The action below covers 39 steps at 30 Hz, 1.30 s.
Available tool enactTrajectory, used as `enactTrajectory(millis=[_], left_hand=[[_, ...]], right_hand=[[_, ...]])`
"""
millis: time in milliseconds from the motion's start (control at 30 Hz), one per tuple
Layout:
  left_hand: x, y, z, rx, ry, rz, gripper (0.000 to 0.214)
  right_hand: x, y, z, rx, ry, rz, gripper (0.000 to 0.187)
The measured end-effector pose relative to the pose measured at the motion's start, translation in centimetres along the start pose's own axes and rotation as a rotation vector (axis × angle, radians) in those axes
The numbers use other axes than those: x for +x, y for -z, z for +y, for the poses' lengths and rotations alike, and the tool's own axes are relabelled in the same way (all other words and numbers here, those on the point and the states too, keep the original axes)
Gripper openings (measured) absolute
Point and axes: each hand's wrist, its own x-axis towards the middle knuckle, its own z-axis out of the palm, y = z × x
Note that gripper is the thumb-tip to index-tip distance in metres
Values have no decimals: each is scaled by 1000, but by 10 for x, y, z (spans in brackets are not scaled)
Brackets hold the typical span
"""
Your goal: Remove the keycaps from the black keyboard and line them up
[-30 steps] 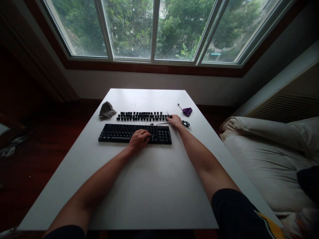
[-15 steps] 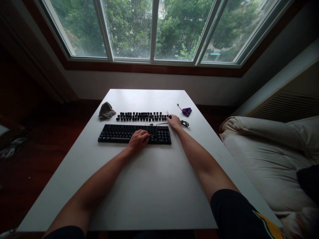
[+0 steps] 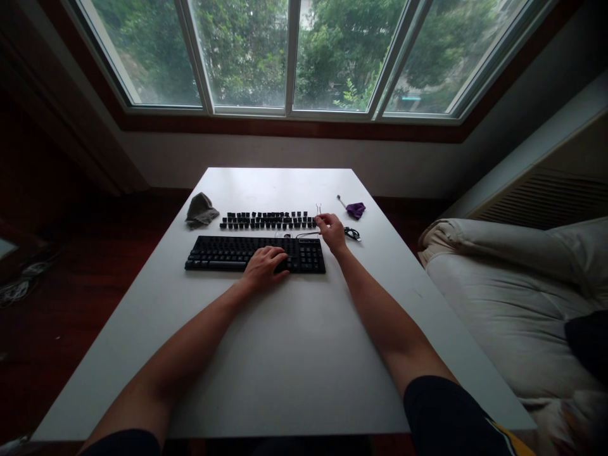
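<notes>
A black keyboard (image 3: 223,253) lies across the white table in front of me. My left hand (image 3: 266,265) rests on its right-middle part, fingers stretched over the keys and thumb apart. My right hand (image 3: 331,229) is raised beyond the keyboard's right end, its fingers pinched on a wire keycap puller (image 3: 318,208). The puller's two thin prongs point up and away from me. Just left of that hand, loose black keycaps (image 3: 266,220) stand in rows behind the keyboard.
A grey cloth (image 3: 202,211) lies at the left table edge. To the right are a purple cloth (image 3: 355,210), a small brush (image 3: 339,199) and a coiled black cable (image 3: 352,234). A pale sofa (image 3: 498,304) stands right of the table (image 3: 285,354).
My right hand has lifted slightly, and the keycap puller now points upward, its prongs showing more clearly. My left thumb has spread away from the fingers; that hand stays on the keyboard.
</notes>
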Motion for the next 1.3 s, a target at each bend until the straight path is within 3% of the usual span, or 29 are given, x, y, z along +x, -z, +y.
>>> enactTrajectory(millis=[200,367,500,600,800,967,1300], left_hand=[[0,2,0,24,-19,-29,41],[1,8,10,32,-68,-81,42],[1,10,17,46,-90,-106,42],[1,11,18,34,-86,-102,42],[1,12,19,37,-92,-105,42],[1,11,20,26,-100,-100,41],[1,12,22,26,-104,-126,55]], right_hand=[[-4,2,-18,279,67,-157,46],[-8,1,-27,342,65,-221,44],[-16,6,-28,304,118,-378,40],[-24,14,-25,197,151,-400,37],[-16,37,2,-328,106,-58,28],[-10,45,21,-687,15,-171,27],[-20,56,7,-933,-157,-243,33]])
